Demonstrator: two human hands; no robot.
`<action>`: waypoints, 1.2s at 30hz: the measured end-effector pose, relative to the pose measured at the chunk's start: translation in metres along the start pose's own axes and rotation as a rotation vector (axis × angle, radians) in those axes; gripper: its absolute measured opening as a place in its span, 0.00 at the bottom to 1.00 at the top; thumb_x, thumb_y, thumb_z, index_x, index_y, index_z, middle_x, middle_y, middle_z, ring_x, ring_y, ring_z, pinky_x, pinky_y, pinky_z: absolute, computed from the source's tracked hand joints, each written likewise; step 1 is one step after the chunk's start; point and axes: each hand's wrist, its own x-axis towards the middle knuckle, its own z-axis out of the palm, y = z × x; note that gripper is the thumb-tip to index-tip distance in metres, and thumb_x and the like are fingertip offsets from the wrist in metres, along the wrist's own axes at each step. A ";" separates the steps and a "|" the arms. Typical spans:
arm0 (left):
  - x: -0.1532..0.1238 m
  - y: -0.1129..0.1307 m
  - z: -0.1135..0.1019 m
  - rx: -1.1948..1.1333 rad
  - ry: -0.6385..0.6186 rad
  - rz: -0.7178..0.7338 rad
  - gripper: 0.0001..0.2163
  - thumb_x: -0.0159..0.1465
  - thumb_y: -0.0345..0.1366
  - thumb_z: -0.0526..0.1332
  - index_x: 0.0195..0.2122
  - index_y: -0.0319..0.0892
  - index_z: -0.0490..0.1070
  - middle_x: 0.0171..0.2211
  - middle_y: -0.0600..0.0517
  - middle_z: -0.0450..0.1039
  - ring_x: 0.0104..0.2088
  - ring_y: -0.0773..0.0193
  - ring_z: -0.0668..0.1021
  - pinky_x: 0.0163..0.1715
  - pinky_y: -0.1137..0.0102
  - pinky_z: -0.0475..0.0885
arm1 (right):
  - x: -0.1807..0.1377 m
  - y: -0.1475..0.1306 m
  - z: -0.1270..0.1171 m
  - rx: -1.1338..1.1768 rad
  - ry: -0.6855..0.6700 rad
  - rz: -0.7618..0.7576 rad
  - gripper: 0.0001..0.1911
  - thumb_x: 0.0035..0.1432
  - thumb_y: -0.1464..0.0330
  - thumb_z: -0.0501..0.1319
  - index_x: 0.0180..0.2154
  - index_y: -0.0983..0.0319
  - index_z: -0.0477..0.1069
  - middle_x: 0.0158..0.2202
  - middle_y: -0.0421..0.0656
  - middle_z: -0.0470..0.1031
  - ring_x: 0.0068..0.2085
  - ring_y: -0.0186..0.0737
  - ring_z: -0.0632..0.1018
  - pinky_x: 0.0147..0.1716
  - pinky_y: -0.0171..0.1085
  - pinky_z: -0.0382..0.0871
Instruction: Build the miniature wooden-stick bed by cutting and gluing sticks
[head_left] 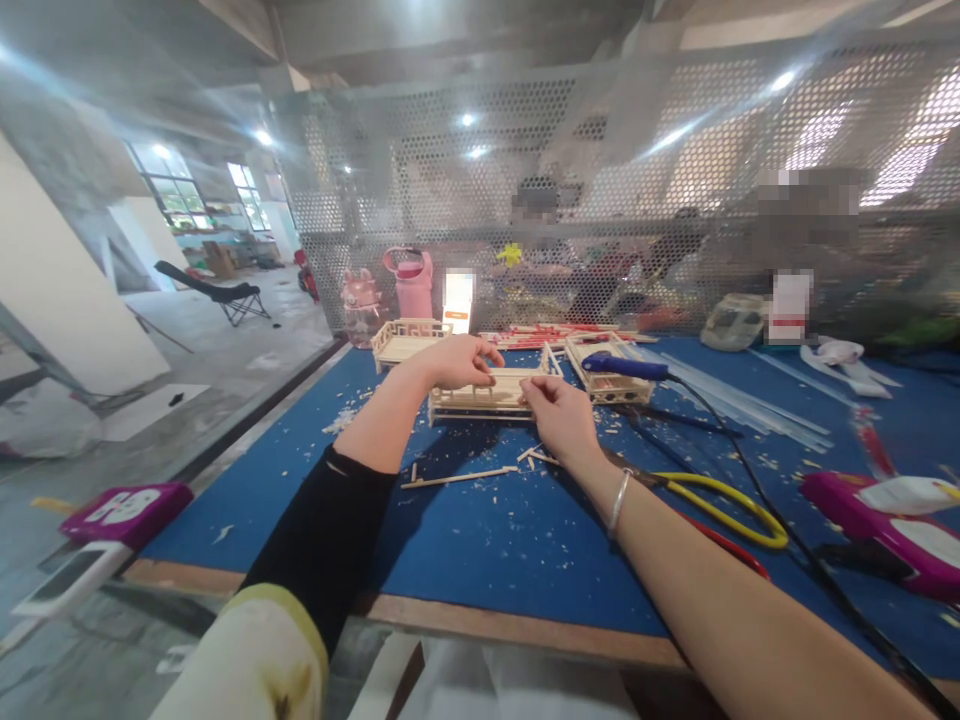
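A small model of pale wooden sticks (487, 402), with a flat deck and low railings, stands in front of me on the blue table. My left hand (459, 362) reaches over its left part, fingers bent and apart, with no object visible between them. At the model's right end, my right hand (561, 408) is closed in a pinch. Whatever its thumb and forefinger grip is too small to make out. Behind to the left is a similar stick model (397, 345); another stick model (619, 388) sits to the right, with a blue glue gun (626, 366) lying across it.
Loose sticks (461, 478) and wood crumbs lie in front of the model. Yellow-handled pliers (724, 508) and a black cable are by my right forearm. Clear glue sticks (739, 400), a pink bottle (414, 290), a lit phone (459, 300) and a perforated screen (450, 190) stand farther back.
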 end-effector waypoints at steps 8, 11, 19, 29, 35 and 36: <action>-0.007 -0.011 -0.008 -0.062 0.555 0.023 0.13 0.55 0.33 0.56 0.41 0.37 0.72 0.36 0.46 0.76 0.35 0.64 0.75 0.38 0.71 0.67 | -0.006 -0.002 -0.005 0.144 -0.019 -0.064 0.18 0.52 0.63 0.51 0.43 0.64 0.64 0.23 0.38 0.70 0.20 0.32 0.65 0.22 0.33 0.59; -0.026 -0.035 0.001 -0.126 0.766 -0.083 0.11 0.58 0.37 0.55 0.38 0.38 0.72 0.34 0.49 0.76 0.34 0.65 0.75 0.38 0.71 0.67 | -0.004 -0.001 -0.012 0.151 -0.029 -0.082 0.15 0.51 0.64 0.52 0.40 0.64 0.64 0.21 0.36 0.69 0.19 0.31 0.64 0.22 0.33 0.58; -0.074 -0.035 0.047 -0.206 0.935 -0.242 0.15 0.61 0.43 0.51 0.35 0.37 0.71 0.28 0.51 0.74 0.29 0.67 0.73 0.29 0.74 0.66 | -0.010 -0.019 -0.017 0.228 -0.152 -0.035 0.16 0.45 0.61 0.59 0.36 0.62 0.64 0.22 0.37 0.71 0.21 0.32 0.68 0.24 0.33 0.61; -0.050 0.061 0.095 -1.001 0.164 -0.289 0.10 0.61 0.35 0.57 0.24 0.36 0.69 0.20 0.54 0.70 0.19 0.74 0.71 0.21 0.78 0.67 | -0.027 -0.026 -0.039 0.364 -0.128 0.169 0.16 0.34 0.60 0.65 0.24 0.61 0.64 0.18 0.34 0.67 0.22 0.31 0.68 0.25 0.34 0.62; -0.029 0.080 0.105 -1.166 0.149 -0.321 0.09 0.61 0.31 0.58 0.23 0.37 0.67 0.18 0.55 0.69 0.20 0.76 0.72 0.24 0.79 0.68 | -0.028 -0.012 -0.049 0.127 0.046 0.068 0.16 0.39 0.59 0.62 0.29 0.61 0.65 0.27 0.40 0.69 0.26 0.35 0.69 0.29 0.37 0.66; -0.028 0.080 0.106 -1.164 0.151 -0.311 0.09 0.60 0.31 0.57 0.23 0.37 0.67 0.19 0.55 0.69 0.20 0.76 0.72 0.24 0.79 0.68 | -0.029 -0.012 -0.051 0.086 0.044 0.066 0.16 0.40 0.58 0.61 0.30 0.62 0.65 0.28 0.41 0.70 0.27 0.35 0.70 0.29 0.38 0.66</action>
